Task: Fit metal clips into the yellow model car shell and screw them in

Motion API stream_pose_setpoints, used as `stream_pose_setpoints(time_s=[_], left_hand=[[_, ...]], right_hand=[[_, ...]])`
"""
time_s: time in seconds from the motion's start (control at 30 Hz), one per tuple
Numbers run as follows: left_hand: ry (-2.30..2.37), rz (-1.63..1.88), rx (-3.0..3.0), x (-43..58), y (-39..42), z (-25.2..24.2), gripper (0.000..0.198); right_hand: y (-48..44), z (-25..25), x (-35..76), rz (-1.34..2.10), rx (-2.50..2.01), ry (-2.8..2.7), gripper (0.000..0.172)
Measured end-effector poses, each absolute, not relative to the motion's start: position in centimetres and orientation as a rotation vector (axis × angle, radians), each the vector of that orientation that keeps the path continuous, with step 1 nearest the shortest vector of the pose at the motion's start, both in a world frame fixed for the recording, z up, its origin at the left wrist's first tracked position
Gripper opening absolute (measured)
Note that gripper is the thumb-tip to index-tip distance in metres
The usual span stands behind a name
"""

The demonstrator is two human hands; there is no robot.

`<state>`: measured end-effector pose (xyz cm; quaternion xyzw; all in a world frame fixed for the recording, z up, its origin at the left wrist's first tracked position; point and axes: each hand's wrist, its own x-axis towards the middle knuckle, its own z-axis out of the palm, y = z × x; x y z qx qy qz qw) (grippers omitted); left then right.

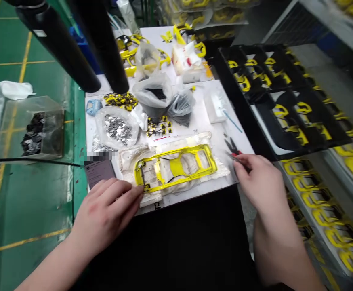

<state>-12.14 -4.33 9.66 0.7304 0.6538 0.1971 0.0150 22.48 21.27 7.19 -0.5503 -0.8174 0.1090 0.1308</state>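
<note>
A yellow toy car body (pixel 176 166) lies on its back in a white foam cradle (pixel 125 158) near the front edge of the white table (pixel 200 121). My left hand (pixel 108 212) rests at the cradle's left end, fingers stretched flat and touching the car's front corner. My right hand (pixel 259 182) is curled beside the cradle's right end and grips a thin dark tool (pixel 235 158). Red-handled pliers (pixel 232 146) lie just behind that hand.
Plastic bags of small metal and black parts (pixel 117 129) crowd the table's middle. Black trays of yellow car parts (pixel 282 93) stand on the right, with more on shelves below. A clear box of dark parts (pixel 35 129) sits left; two black poles (pixel 73 44) rise behind.
</note>
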Motion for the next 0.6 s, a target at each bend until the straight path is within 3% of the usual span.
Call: stream_pose_setpoints(time_s=[0.27, 0.5, 0.6], left_hand=[[2.229, 0.841, 2.098, -12.3, -5.2, 11.2, 0.011], [2.503, 0.649, 1.954, -14.5, -6.8, 10.6, 0.007], [2.601, 0.481, 1.713, -16.0, -7.8, 10.4, 0.014]], right_hand=[[20.6, 6.7, 21.6, 0.324, -1.735, -2.429, 0.028], [21.3, 6.1, 22.6, 0.252, -1.524, -2.446, 0.031], [22.1, 5.3, 23.6, 0.370, -1.576, -2.430, 0.033]])
